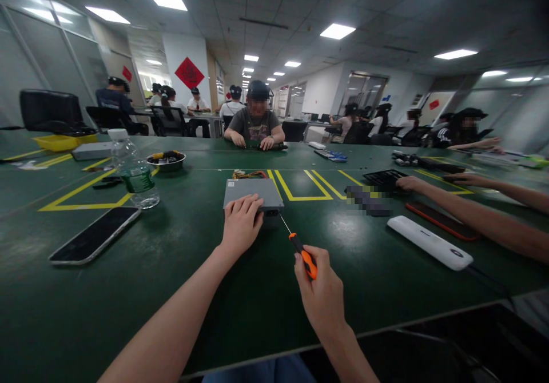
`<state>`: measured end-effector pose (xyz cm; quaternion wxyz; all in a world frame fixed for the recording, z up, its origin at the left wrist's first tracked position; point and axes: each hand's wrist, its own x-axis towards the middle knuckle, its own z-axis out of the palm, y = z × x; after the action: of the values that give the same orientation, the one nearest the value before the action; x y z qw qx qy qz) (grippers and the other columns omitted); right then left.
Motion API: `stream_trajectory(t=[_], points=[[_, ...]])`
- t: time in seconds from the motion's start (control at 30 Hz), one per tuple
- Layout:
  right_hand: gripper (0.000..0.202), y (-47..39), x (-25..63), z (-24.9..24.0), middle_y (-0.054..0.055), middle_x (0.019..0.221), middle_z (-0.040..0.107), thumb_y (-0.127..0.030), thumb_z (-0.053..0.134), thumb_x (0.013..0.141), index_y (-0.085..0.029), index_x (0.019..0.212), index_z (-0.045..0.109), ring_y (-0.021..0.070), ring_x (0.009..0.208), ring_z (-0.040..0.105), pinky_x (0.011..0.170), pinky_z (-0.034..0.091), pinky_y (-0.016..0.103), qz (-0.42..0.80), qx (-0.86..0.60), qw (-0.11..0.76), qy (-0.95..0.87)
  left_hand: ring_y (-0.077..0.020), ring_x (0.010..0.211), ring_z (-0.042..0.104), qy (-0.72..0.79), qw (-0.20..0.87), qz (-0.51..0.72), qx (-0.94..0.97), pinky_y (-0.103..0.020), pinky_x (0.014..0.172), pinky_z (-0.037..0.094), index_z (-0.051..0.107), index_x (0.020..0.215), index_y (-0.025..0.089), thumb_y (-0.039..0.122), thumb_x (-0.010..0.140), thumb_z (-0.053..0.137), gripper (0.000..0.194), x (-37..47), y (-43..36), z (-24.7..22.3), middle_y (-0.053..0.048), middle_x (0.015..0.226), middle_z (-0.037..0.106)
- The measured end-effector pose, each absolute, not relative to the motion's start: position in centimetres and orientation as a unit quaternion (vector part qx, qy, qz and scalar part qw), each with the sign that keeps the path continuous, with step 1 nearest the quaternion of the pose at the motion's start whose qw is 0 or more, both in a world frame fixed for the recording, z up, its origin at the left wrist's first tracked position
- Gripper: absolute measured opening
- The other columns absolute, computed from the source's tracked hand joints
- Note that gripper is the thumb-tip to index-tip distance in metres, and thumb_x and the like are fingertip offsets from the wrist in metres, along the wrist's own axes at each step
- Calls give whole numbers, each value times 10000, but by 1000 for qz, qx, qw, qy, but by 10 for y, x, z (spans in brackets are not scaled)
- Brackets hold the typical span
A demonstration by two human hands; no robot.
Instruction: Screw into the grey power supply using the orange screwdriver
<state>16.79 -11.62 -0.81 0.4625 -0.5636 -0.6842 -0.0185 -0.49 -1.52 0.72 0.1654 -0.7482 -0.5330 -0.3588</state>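
Note:
A grey metal computer power supply point(253, 188) lies on the green table in front of me, with coloured cables point(249, 174) coming out at its far side. My left hand point(243, 217) holds it, fingers over the top and thumb by the near face. A dark socket shows on that face beside the thumb. In my right hand point(319, 283) is a screwdriver point(303, 255) with an orange and black handle. Its thin shaft points up and left, and the tip is at the near right corner of the power supply. Whether the tip touches a screw is too small to tell.
To the left are a smartphone point(95, 235), a plastic bottle point(136, 171) and a metal bowl point(166, 160) with tools. A white power bank point(429, 242) and a red-edged phone-like slab point(441, 221) lie right. Another person's arms point(463, 211) reach in there. Someone sits opposite.

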Motion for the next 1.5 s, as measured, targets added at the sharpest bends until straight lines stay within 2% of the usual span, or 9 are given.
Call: stream_trajectory(t=[0.47,0.8,0.87,1.0,1.07,1.13,1.2,1.33,1.5], points=[[233,-116,169,-9,21,706,604,-362,368,923,-174,953,502,153,550,591,508,430,242,-45,-564,463,-682,-236,1163,462,-535,173,-350,-749,-429,947,309,531,1135,247,253,869,449,279,-4,-14,6,-47,1234,569],[216,-114,158,-7,45,749,605,-243,300,948,-171,919,501,160,604,594,586,467,272,-177,-495,400,-751,-236,1163,464,-530,171,-354,-751,-431,938,321,532,1129,254,241,868,448,275,-4,-16,9,-43,1241,567],[243,-114,159,-6,44,744,603,-267,284,956,-175,908,504,159,602,600,577,472,269,-162,-495,400,-754,-237,1157,468,-528,172,-356,-751,-433,932,326,535,1128,257,241,865,453,277,-4,-16,9,-45,1235,571],[284,-113,171,-1,-2,643,563,-405,312,949,-187,909,489,148,506,581,458,451,243,-80,-551,454,-695,-242,1140,478,-529,171,-358,-751,-438,923,335,544,1119,262,246,857,467,273,-5,-15,10,-47,1216,581],[283,-112,177,2,28,757,577,-417,320,942,-193,921,492,156,600,613,499,487,251,-66,-555,480,-676,-241,1139,478,-529,168,-357,-752,-437,923,336,542,1119,262,246,856,470,273,-5,-15,10,-45,1217,580],[243,-110,179,5,62,902,562,-369,321,944,-201,942,497,167,756,628,596,523,265,-67,-533,499,-680,-239,1145,474,-528,166,-356,-753,-434,924,337,536,1126,262,247,859,468,277,-5,-15,9,-44,1224,575],[205,-110,177,5,71,965,533,-298,320,945,-209,939,504,167,836,618,657,533,273,-67,-508,500,-698,-237,1152,469,-528,165,-357,-753,-432,925,336,535,1129,264,247,860,466,278,-5,-15,9,-42,1229,571],[167,-113,166,1,80,978,497,-253,351,921,-207,883,507,173,796,619,598,543,277,-66,-500,472,-723,-240,1140,479,-528,167,-365,-748,-435,929,333,551,1116,270,237,854,470,277,-5,-14,8,-47,1216,581],[179,-115,162,0,108,968,497,-202,323,909,-171,1015,464,180,774,616,550,532,277,-89,-486,449,-744,-239,1158,463,-530,162,-362,-749,-434,936,322,545,1132,268,246,856,464,289,-5,-15,7,-46,1226,574]])
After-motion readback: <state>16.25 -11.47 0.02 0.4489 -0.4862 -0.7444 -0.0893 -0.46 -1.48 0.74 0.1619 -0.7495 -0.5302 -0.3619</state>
